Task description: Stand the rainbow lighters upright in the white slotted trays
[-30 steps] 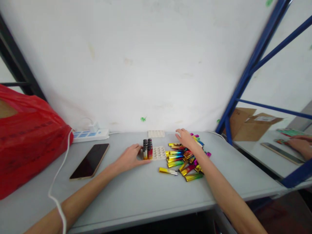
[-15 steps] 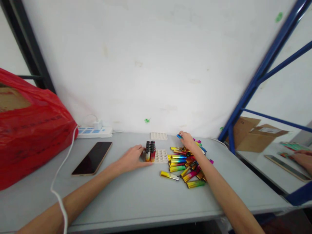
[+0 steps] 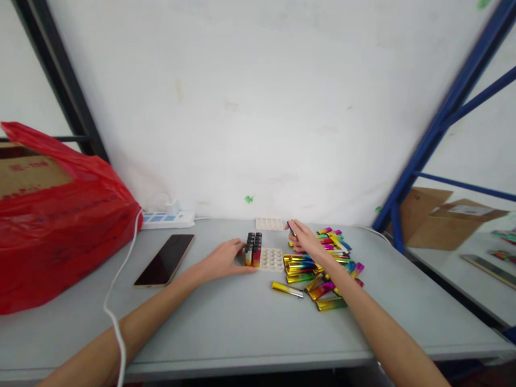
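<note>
Filling the tray (image 3: 271, 259) with lighters

My left hand (image 3: 224, 259) steadies it, fingers flat; right hand (image 3: 303, 239) pinches one lighter (image 3: 291, 228). Few stand inside, the pile (image 3: 318, 266) waits.

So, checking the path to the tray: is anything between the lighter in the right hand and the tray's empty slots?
Nothing visible. The right hand holds a lighter just beyond the tray, with bare table between.

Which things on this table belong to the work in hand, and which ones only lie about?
In use: left hand at the white tray; lighters standing in the tray; right hand holding one lighter; loose pile of lighters.

Lying about: phone; power strip; red bag; spare tray.
</note>
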`<state>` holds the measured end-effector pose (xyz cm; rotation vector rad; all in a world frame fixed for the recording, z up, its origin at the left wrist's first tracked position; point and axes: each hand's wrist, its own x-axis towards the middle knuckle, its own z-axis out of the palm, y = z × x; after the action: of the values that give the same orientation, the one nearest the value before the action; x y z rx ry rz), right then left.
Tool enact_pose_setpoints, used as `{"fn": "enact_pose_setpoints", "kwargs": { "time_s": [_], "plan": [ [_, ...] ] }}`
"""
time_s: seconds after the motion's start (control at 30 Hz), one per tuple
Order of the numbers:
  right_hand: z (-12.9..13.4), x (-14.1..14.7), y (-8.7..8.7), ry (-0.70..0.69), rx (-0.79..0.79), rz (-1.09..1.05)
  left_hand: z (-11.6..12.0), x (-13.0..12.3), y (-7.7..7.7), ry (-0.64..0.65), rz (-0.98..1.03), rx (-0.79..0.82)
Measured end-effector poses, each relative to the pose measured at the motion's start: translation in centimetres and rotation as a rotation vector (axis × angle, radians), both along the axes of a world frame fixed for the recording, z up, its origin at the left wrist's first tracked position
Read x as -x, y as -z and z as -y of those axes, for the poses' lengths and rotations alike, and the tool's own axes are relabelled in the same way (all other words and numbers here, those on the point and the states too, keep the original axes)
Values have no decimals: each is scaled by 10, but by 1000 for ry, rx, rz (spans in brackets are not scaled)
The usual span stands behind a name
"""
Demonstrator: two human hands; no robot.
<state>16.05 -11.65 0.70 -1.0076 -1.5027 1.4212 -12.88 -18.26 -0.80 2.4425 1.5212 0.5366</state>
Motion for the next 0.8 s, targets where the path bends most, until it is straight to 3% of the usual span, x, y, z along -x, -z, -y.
{"fn": "enact_pose_setpoints", "kwargs": {
  "time_s": [0.2, 0.47, 0.63, 0.8],
  "plan": [
    [15, 23, -3, 94, 51, -1, 3, 4, -7, 15, 7, 28],
    [24, 31, -5, 152, 76, -9, 2, 4, -3, 14, 22, 10],
    [19, 30, 3, 22, -48, 41, 2, 4, -4, 16, -6, 13],
    [21, 31, 7, -54, -283, 129, 3, 3, -5, 29, 19, 20]
  ]
}}
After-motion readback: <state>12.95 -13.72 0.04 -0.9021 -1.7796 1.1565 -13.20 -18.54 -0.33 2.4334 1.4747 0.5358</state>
